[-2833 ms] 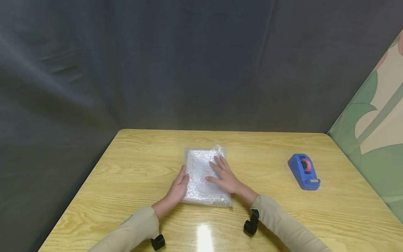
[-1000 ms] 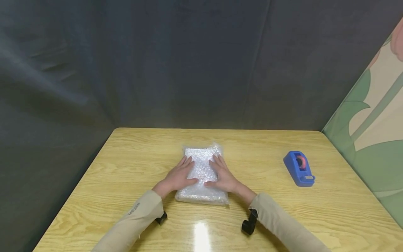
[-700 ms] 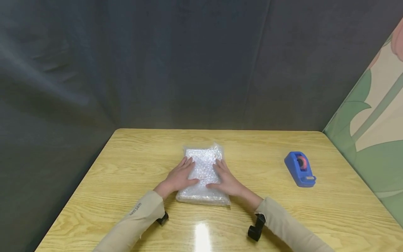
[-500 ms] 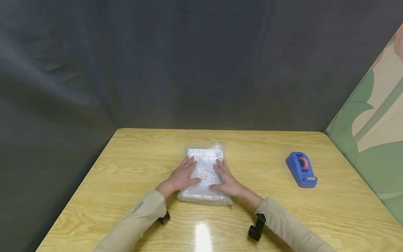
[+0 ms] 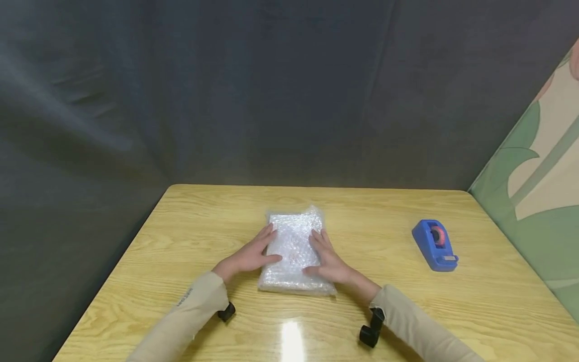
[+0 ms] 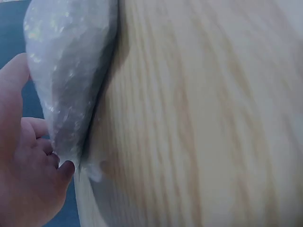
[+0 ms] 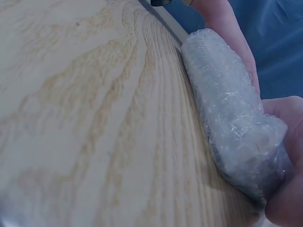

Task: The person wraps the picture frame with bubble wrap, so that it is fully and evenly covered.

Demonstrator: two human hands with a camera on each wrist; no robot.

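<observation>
A flat rectangular package in clear bubble wrap (image 5: 293, 239) lies on the wooden table, a little loose plastic sticking up at its far right corner. My left hand (image 5: 252, 255) is at the package's left side, fingers extended along the edge and thumb reaching over the top. On the opposite side, my right hand (image 5: 332, 265) rests with spread fingers on the right edge, thumb pointing inward. The left wrist view shows the wrapped side (image 6: 71, 71) close to thumb and fingertips. In the right wrist view the bubble-wrapped edge (image 7: 227, 99) runs beside my palm. What is inside the wrap is hidden.
A blue tape dispenser (image 5: 434, 246) with a pink-red roll stands on the right part of the table (image 5: 190, 231). A dark curtain (image 5: 280, 100) hangs behind and to the left. At the right is a panel with a leaf pattern (image 5: 552, 201).
Earlier the left hand held the package's left edge, then lay on top; now it has drawn back toward that edge. The right hand has slid slightly toward the near right. The package stays put.
</observation>
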